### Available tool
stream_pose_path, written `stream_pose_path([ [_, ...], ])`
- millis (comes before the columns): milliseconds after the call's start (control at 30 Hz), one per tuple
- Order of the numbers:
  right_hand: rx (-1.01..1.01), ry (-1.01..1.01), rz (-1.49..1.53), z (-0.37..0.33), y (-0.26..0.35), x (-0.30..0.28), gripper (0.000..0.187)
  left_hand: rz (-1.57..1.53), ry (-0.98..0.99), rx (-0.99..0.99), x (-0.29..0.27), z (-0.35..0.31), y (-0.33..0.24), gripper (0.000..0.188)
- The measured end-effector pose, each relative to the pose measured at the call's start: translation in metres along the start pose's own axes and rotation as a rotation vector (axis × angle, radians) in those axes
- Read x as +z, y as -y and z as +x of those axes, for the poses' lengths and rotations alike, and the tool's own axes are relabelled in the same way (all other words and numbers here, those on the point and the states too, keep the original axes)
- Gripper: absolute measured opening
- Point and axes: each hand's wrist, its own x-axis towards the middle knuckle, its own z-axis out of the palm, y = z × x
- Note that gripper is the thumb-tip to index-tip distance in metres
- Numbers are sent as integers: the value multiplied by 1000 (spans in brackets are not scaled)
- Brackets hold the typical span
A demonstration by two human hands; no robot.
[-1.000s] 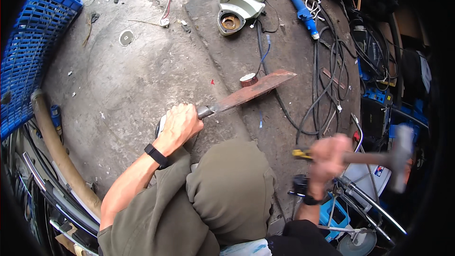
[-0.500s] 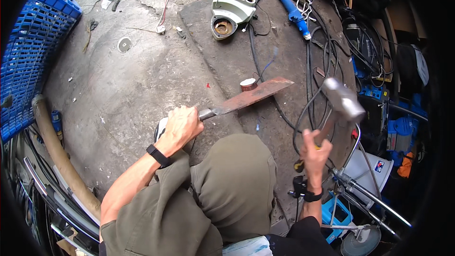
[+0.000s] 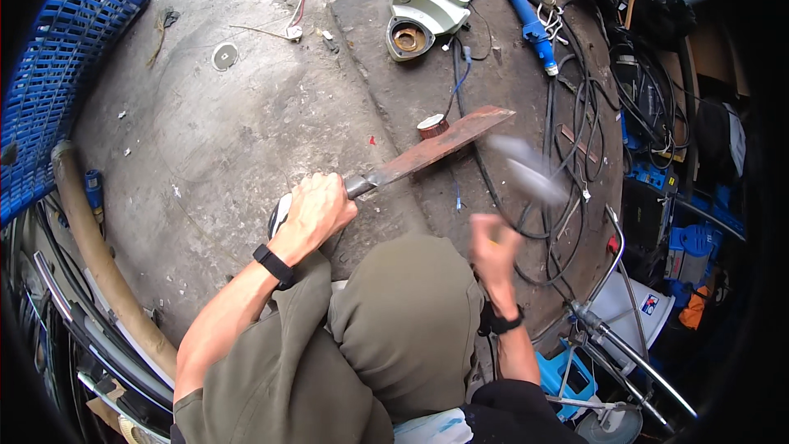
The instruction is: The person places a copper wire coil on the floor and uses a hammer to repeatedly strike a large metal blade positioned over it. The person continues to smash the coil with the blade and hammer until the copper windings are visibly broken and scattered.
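Note:
My left hand (image 3: 316,204) is wrapped round the handle of a broad machete-like knife (image 3: 444,148), whose rusty, reddish blade points right and slightly away from me. Just beyond the blade sits a small round coil-like part (image 3: 432,126) with a reddish-brown side and a white top, partly hidden by the blade; a thin blue wire runs near it. My right hand (image 3: 496,251) is closed, smeared by motion, holding a hammer (image 3: 530,168). The hammer's metal head is a blur right of the blade tip, and its handle barely shows.
A pale grey-green machine housing (image 3: 423,16) lies beyond the blade. Black cables (image 3: 549,148) and blue connectors (image 3: 530,29) spread to the right. A blue plastic crate (image 3: 70,57) and a brown tube (image 3: 103,247) are at left. A white bucket (image 3: 633,300) and metal tubing stand at lower right.
My right hand has swung left and inward with the hammer, its head now nearer the blade. My left hand and the knife stay nearly in place; the whole view has shifted slightly.

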Motion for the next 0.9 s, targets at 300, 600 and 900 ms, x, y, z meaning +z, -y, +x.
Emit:
stream_pose_path([
  [300, 130, -83, 109, 2, 28, -61, 39, -17, 46, -10, 2, 4, -7, 20],
  [600, -359, -224, 649, 10, 72, -99, 28, 10, 65, 7, 18, -1, 10, 16],
  [900, 64, 82, 11, -20, -8, -8, 40, 4, 71, 87, 11, 13, -1, 18],
])
